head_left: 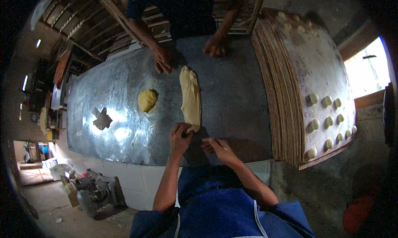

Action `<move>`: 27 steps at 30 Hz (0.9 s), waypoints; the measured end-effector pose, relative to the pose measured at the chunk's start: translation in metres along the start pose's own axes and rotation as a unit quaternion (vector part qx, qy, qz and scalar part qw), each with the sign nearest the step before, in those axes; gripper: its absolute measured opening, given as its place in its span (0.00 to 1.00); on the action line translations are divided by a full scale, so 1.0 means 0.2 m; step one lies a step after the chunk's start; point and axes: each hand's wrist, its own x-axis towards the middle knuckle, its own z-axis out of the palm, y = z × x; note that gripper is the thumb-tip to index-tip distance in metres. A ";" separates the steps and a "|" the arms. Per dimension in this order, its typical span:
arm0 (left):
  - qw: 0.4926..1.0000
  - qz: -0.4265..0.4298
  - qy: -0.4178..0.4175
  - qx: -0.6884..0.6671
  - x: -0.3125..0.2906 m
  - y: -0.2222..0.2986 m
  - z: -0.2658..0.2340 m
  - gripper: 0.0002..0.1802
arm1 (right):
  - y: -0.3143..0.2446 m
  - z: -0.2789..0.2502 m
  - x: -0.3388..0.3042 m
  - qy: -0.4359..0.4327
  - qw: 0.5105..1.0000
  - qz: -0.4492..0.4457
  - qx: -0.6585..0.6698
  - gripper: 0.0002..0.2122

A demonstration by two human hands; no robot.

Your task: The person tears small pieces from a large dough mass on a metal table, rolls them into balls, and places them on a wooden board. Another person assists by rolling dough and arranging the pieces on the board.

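A long pale log of dough (190, 95) lies lengthwise on the metal-topped table, running away from me. My left hand (180, 138) is closed on its near end, the fingertips pressed round the dough. To the right of that end, my right hand (222, 150) hovers close to the table edge with its fingers loosely apart and no object visible in them. A small pale spot shows on it, too small to name. Left of the log sits a yellowish lump (147, 100), apparently dough. Farther left lies a crumpled greyish-brown piece (102, 118) of unclear material.
Across the table (236, 93), a co-worker's two hands (163, 60) rest near the log's far end. A tall stack of boards (286, 93) stands at the right, small round dough pieces (329, 121) on top. Machinery (99, 192) sits on the floor lower left.
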 end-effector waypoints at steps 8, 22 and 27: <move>0.944 -0.248 -0.141 -0.165 -0.13 0.37 -0.28 0.14 | -0.11 0.26 0.35 0.017 0.994 -0.036 -0.098 0.19; 0.560 -0.512 -0.163 -0.630 0.11 0.11 0.08 0.18 | -0.56 0.32 -0.37 -0.130 0.932 -0.269 -0.203 0.10; 0.923 -0.180 -0.272 -0.206 -0.12 -0.09 0.07 0.16 | -0.49 0.44 0.37 -0.193 0.944 -0.210 -0.167 0.13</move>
